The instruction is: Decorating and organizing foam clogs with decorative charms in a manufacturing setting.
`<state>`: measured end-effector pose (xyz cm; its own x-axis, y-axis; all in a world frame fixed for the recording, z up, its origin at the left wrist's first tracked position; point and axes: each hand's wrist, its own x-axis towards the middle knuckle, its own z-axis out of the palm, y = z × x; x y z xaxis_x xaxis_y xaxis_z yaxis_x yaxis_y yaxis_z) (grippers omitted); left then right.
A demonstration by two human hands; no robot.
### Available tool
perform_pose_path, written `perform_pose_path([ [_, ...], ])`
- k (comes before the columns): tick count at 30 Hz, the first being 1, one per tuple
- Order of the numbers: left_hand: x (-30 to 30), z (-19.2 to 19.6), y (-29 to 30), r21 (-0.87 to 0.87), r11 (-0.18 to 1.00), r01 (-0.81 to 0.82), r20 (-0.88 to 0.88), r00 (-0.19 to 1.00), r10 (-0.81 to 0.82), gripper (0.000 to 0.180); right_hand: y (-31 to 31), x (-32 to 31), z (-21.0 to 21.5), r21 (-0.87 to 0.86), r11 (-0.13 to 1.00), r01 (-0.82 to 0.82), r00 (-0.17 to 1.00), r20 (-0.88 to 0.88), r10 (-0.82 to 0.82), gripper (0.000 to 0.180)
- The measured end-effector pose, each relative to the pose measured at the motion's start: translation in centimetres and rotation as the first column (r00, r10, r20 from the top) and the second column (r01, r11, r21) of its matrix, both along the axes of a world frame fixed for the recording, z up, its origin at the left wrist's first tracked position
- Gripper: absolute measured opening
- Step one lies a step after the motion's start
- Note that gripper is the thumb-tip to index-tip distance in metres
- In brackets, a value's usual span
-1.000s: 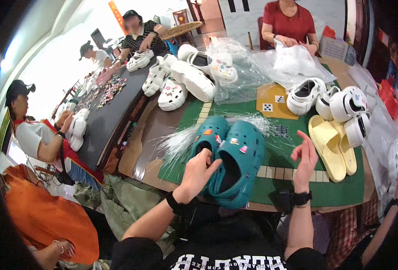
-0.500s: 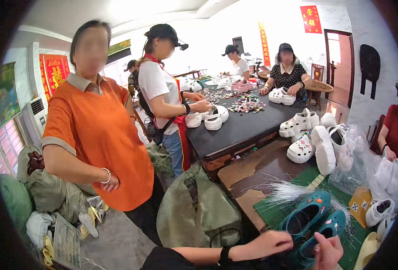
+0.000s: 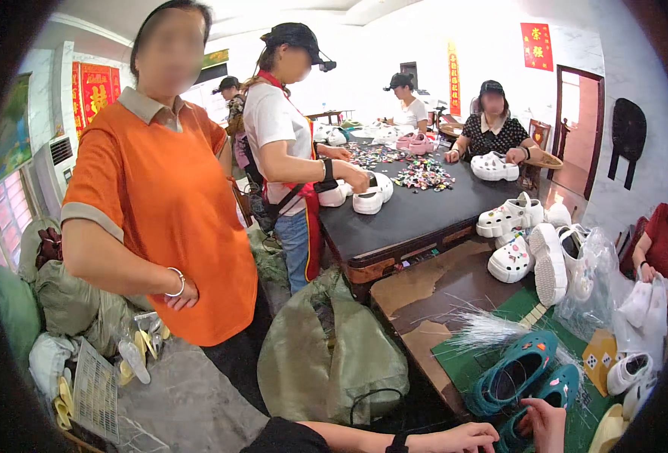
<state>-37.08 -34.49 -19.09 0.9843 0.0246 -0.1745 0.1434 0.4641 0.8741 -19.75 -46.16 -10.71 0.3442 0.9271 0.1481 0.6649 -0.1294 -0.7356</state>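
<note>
Two teal clogs (image 3: 526, 361) are resting on the green mat (image 3: 458, 368). The left hand (image 3: 458, 437) is extending along the mat's near side, fingers slightly bent; its grip cannot be determined. Over the mat, the right hand (image 3: 549, 423) is curling partly closed at one clog; its hold cannot be confirmed. White strands (image 3: 489, 332) are lying across the mat.

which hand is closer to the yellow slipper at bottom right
Right: the right hand, by the teal clogs, is just left of the yellow slipper; the left hand is farther left.
</note>
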Motion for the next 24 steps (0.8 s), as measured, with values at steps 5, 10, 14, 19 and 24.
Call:
perform_pose_path([
  [5, -0.8, -0.6, 0.0, -0.220, 0.975, 0.007, -0.017, 1.000, -0.011, 0.049, -0.4, 1.6, -1.0, -0.075, 0.982, 0.176, 0.822, 0.559, -0.105, 0.017],
  [10, -1.0, 0.1, 0.4, -0.277, 0.961, -0.005, -0.066, 0.998, -0.014, 0.049, -1.1, 1.5, 0.2, -0.048, 0.980, -0.194, 0.812, 0.553, 0.188, 0.008],
  [14, -0.7, -0.4, 0.8, -0.298, 0.953, 0.053, -0.044, 0.997, -0.069, 0.045, -0.2, 1.2, 1.6, -0.296, 0.899, -0.323, 0.874, 0.272, 0.403, 0.007],
  [19, -0.6, -1.0, 0.1, -0.320, 0.946, 0.061, 0.021, 0.998, -0.057, 0.040, 0.2, 1.6, 2.0, -0.272, 0.910, -0.314, 0.945, -0.184, 0.271, 0.008],
  [24, 0.4, 2.5, -0.9, -0.316, 0.941, 0.122, 0.067, 0.992, -0.106, 0.031, -2.0, 4.1, -1.1, -0.184, 0.972, -0.147, 0.925, -0.374, 0.069, 0.017],
])
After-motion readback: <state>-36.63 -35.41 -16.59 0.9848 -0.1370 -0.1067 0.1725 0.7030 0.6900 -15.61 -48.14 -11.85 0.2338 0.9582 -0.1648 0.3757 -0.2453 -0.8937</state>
